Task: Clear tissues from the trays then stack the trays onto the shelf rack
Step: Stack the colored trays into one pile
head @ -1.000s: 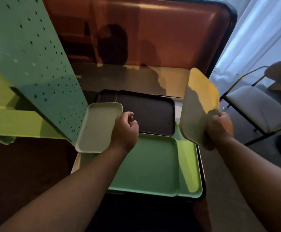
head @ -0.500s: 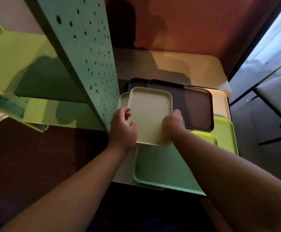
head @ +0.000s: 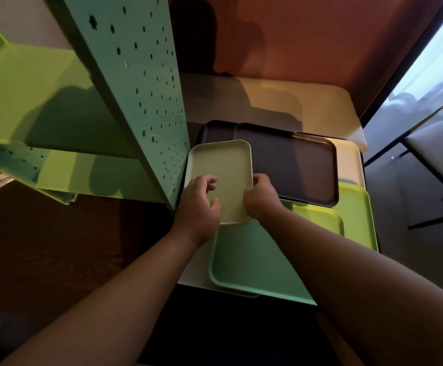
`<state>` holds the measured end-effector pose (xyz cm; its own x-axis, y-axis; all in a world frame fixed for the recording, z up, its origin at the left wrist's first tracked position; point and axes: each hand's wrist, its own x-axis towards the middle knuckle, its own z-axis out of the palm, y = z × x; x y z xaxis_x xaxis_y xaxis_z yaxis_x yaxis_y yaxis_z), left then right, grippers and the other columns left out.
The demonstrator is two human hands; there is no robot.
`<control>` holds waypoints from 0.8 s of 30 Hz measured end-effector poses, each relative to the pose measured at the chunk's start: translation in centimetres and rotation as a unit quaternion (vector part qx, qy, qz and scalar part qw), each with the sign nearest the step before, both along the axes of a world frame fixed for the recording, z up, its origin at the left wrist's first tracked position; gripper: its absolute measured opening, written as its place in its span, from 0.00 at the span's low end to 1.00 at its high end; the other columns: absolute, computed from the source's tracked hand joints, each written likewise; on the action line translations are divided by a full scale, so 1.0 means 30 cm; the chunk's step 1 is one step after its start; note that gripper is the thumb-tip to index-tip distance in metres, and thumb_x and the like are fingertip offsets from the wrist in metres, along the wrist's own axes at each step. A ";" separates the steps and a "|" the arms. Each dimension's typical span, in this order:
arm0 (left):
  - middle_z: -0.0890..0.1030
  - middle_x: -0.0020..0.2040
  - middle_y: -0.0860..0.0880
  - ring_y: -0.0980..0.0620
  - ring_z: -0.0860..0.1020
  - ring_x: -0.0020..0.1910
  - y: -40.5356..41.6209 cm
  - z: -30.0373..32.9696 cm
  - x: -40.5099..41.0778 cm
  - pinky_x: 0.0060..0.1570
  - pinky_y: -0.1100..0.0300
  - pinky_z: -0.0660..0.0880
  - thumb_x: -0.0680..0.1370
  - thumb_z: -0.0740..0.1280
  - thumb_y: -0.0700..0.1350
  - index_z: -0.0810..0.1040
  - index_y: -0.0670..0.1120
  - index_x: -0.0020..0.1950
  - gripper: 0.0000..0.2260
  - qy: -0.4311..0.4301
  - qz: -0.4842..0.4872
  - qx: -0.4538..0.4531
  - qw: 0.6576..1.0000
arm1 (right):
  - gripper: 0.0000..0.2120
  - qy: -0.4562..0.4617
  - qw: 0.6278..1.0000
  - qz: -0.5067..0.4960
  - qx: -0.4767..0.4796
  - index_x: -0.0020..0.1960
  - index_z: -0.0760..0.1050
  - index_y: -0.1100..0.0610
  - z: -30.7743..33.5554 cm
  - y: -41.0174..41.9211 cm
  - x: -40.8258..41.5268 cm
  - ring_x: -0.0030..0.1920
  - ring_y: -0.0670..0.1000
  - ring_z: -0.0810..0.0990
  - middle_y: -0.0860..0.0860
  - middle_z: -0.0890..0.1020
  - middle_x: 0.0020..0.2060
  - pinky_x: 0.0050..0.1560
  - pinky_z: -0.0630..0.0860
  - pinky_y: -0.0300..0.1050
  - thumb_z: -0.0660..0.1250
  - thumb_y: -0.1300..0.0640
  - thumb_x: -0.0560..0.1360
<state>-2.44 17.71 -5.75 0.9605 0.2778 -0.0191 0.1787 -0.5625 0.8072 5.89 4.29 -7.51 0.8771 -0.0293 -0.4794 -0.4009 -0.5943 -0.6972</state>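
Two hands hold one small tray in the middle of the view. No words or labels can be read on anything here.

The biggest thing is the shelf rack point(head: 136, 83) on the left. It is green, and its side panel is full of little holes. Its flat shelves are a brighter yellow-green and reach off to the left.

Next comes the pile of big trays to the right of the rack. A dark brown tray point(head: 294, 165) lies at the back, on top of another dark one. A mint green tray point(head: 254, 260) lies at the front, closest to the person. A lime green tray point(head: 357, 217) peeks out on the right side, under the others. A white tray point(head: 349, 159) shows at the back right corner. What the pile sits on cannot be seen well.

The small tray point(head: 225, 175) is pale cream with a raised rim and round corners. It looks bare inside. It is just beside the rack's holey panel, over the near left part of the pile, and it covers a corner of the dark tray.

The left hand point(head: 199, 204) has its grip on the near left edge of the small tray, thumb on top and fingers curled over the inside. The right hand point(head: 261, 196) has its grip on the right edge, fingers curled round the rim. Both bare arms reach forward from the bottom of the view.
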 end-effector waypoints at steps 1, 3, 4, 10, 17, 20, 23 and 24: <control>0.75 0.60 0.45 0.50 0.73 0.60 -0.006 0.010 0.006 0.61 0.57 0.70 0.75 0.64 0.36 0.72 0.42 0.66 0.19 -0.015 0.002 0.011 1.000 | 0.18 -0.015 1.000 -0.003 0.013 0.70 0.68 0.56 0.024 -0.027 0.008 0.52 0.55 0.78 0.54 0.78 0.54 0.51 0.78 0.53 0.57 0.63 0.81; 0.74 0.61 0.42 0.46 0.72 0.61 -0.021 0.033 0.016 0.63 0.53 0.70 0.74 0.64 0.36 0.72 0.40 0.66 0.19 -0.062 0.014 0.047 0.997 | 0.19 -0.048 0.998 0.026 0.025 0.67 0.73 0.53 0.073 -0.110 0.029 0.49 0.56 0.81 0.54 0.82 0.54 0.50 0.80 0.52 0.57 0.64 0.79; 0.74 0.61 0.40 0.44 0.71 0.61 -0.030 0.043 0.020 0.63 0.52 0.69 0.73 0.64 0.36 0.72 0.39 0.65 0.20 -0.094 0.025 0.070 0.993 | 0.19 -0.054 0.997 0.051 0.034 0.65 0.75 0.51 0.099 -0.165 0.038 0.47 0.55 0.82 0.55 0.83 0.52 0.49 0.82 0.52 0.57 0.64 0.79; 0.73 0.64 0.40 0.42 0.73 0.61 -0.103 0.010 0.030 0.60 0.51 0.72 0.74 0.66 0.41 0.69 0.42 0.68 0.22 0.040 0.113 0.021 0.993 | 0.08 0.005 0.982 0.182 0.049 0.55 0.84 0.48 0.227 -0.469 0.052 0.48 0.51 0.87 0.50 0.87 0.48 0.50 0.85 0.50 0.69 0.55 0.80; 0.76 0.48 0.48 0.44 0.77 0.49 -0.211 -0.104 -0.071 0.44 0.55 0.69 0.83 0.58 0.46 0.74 0.44 0.57 0.09 0.204 0.053 0.007 0.978 | 0.12 -0.001 0.985 0.168 -0.038 0.58 0.82 0.53 0.069 -0.569 -0.020 0.51 0.49 0.83 0.49 0.84 0.50 0.56 0.82 0.51 0.73 0.51 0.76; 0.78 0.49 0.44 0.43 0.75 0.46 -0.245 -0.138 -0.094 0.44 0.54 0.70 0.83 0.58 0.46 0.74 0.44 0.54 0.08 0.235 0.063 0.026 0.970 | 0.19 -0.007 0.994 0.108 -0.035 0.65 0.78 0.55 0.001 -0.605 -0.064 0.51 0.50 0.81 0.50 0.82 0.52 0.56 0.81 0.48 0.75 0.54 0.75; 0.80 0.51 0.42 0.40 0.77 0.47 -0.257 -0.154 -0.103 0.46 0.50 0.74 0.80 0.60 0.43 0.76 0.44 0.51 0.07 0.246 0.075 0.047 0.965 | 0.25 -0.041 0.995 0.075 -0.048 0.70 0.73 0.54 -0.032 -0.646 -0.095 0.57 0.51 0.79 0.53 0.80 0.60 0.58 0.78 0.48 0.74 0.60 0.75; 0.79 0.53 0.41 0.39 0.76 0.49 -0.261 -0.153 -0.106 0.49 0.49 0.75 0.79 0.60 0.42 0.76 0.44 0.52 0.07 0.243 0.075 0.068 0.965 | 0.27 -0.064 0.993 0.061 -0.075 0.72 0.71 0.53 -0.040 -0.660 -0.104 0.59 0.51 0.77 0.54 0.79 0.61 0.60 0.78 0.49 0.74 0.60 0.74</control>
